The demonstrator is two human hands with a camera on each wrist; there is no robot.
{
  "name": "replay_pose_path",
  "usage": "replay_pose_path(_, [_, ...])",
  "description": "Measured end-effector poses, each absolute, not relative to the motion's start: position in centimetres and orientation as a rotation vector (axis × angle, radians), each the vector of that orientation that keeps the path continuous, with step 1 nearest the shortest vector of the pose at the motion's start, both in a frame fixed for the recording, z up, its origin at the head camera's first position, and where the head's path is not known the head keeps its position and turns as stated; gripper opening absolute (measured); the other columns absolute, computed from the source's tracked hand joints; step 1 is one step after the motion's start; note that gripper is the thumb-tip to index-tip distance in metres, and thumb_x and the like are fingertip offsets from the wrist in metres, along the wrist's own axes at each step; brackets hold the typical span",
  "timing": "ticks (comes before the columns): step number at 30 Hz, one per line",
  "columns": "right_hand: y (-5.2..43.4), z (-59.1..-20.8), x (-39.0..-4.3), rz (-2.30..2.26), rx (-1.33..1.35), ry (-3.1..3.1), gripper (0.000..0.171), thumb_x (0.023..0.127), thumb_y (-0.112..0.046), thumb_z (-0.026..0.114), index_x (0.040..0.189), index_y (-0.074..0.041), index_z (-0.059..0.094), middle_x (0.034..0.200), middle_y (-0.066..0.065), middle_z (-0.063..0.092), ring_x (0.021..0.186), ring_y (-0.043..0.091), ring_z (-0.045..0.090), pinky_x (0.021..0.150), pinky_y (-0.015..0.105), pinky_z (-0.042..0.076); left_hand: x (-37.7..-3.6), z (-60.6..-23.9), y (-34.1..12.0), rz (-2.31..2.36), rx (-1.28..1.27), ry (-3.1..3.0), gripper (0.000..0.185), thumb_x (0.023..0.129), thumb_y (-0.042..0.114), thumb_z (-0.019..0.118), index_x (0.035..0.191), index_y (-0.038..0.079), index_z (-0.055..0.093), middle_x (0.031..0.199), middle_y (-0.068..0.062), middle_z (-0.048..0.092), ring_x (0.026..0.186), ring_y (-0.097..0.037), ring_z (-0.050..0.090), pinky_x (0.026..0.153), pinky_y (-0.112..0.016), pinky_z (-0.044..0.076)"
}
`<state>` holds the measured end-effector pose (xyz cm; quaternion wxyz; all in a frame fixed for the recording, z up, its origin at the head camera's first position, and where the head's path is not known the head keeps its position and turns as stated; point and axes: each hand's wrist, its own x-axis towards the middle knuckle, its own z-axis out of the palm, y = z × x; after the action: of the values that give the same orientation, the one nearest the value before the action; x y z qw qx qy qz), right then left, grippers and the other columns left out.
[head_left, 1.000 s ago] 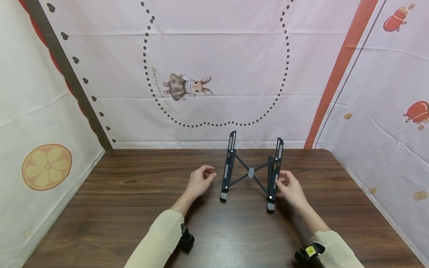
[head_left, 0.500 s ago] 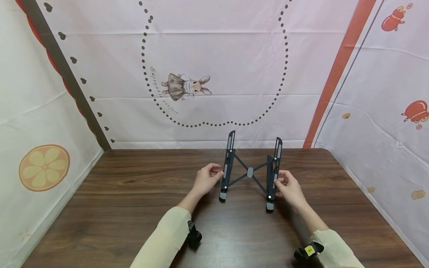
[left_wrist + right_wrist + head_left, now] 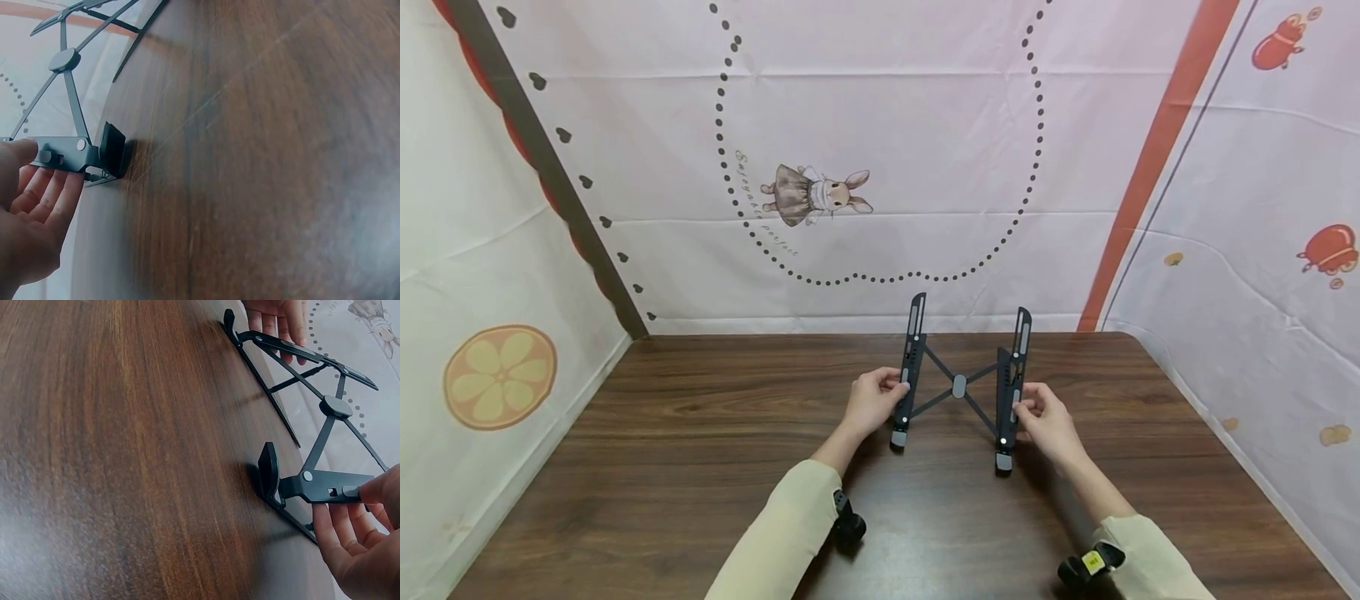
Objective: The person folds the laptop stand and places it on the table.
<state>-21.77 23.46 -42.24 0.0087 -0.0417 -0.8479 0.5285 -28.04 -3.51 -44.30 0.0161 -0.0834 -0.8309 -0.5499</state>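
A black folding laptop stand (image 3: 959, 386) stands unfolded on the table, its two side arms joined by crossed bars with a grey hub (image 3: 335, 407). My left hand (image 3: 872, 402) grips the left arm, thumb on top and fingers beneath, as the left wrist view shows on the stand's arm (image 3: 62, 153). On the opposite side, my right hand (image 3: 1048, 423) pinches the right arm between thumb and fingers. In the right wrist view, that arm's upturned front lip (image 3: 269, 472) points up near the tabletop.
The brown wood-grain table (image 3: 700, 467) reaches back to a printed fabric backdrop (image 3: 940, 150). Similar cloth hangs at the left and right sides. A small black wrist camera (image 3: 850, 527) sits at the left cuff, another camera (image 3: 1078, 570) at the right.
My left hand has moved right, from beside the stand to a grip on its left arm. The right hand keeps its hold, and the stand has stayed in place.
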Motion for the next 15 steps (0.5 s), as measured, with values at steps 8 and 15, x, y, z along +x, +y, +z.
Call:
replay_pose_path(8, [23.72,-42.29,-21.7,1.644,-0.112,-2.642,0.038,0.094,-0.008,0.049,0.13,-0.003,0.038,0.107,0.02,0.056,0.082,0.017,0.059,0.07,0.036,0.055,-28.2,-44.43,-3.27,-1.694,-0.265,-2.593,0.025,0.087,0.011,0.061,0.112,0.004,0.062,0.082,-0.004,0.067,0.066,-0.011,0.062,0.057,-0.024,0.051])
replay_pose_path(15, [23.49,-42.3,-21.7,1.64,-0.093,-2.638,0.037,0.093,-0.008,0.051,0.128,-0.004,0.04,0.103,0.019,0.056,0.079,0.017,0.059,0.069,0.037,0.055,-27.91,-44.34,-3.83,-1.744,-0.279,-2.606,0.023,0.087,0.01,0.061,0.11,0.005,0.061,0.082,-0.005,0.066,0.066,-0.013,0.062,0.054,-0.025,0.053])
